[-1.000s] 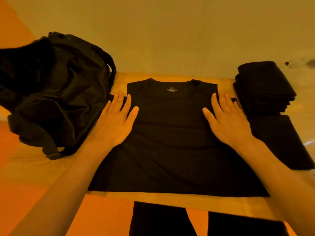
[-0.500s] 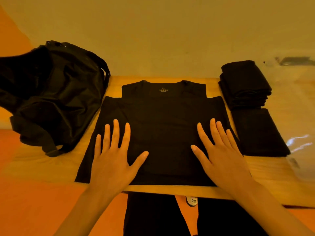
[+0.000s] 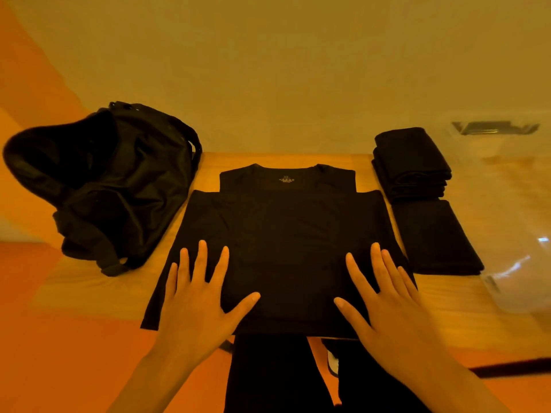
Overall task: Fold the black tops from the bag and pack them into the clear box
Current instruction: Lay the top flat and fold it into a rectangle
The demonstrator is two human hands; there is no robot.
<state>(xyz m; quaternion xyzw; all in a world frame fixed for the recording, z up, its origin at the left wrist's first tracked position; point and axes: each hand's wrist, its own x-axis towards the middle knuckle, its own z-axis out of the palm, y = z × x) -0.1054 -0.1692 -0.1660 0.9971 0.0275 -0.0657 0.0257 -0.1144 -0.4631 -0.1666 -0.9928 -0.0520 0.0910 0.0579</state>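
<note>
A black top [image 3: 283,234] lies flat on the wooden table [image 3: 462,317], collar and label at the far side. My left hand [image 3: 199,299] presses flat on its near left part, fingers spread. My right hand [image 3: 384,296] presses flat on its near right part in the same way. The black bag [image 3: 113,180] slumps at the table's left end. A stack of folded black tops [image 3: 411,162] sits at the right, with one more folded top [image 3: 435,236] in front of it. The clear box [image 3: 518,204] stands at the far right, hard to make out.
A pale wall runs behind the table. The floor around is orange. My dark trouser legs [image 3: 277,377] show below the table's near edge.
Both hands have slid from the top's shoulders toward me to its near hem, smoothing it. The view has pulled back and now shows the clear box.
</note>
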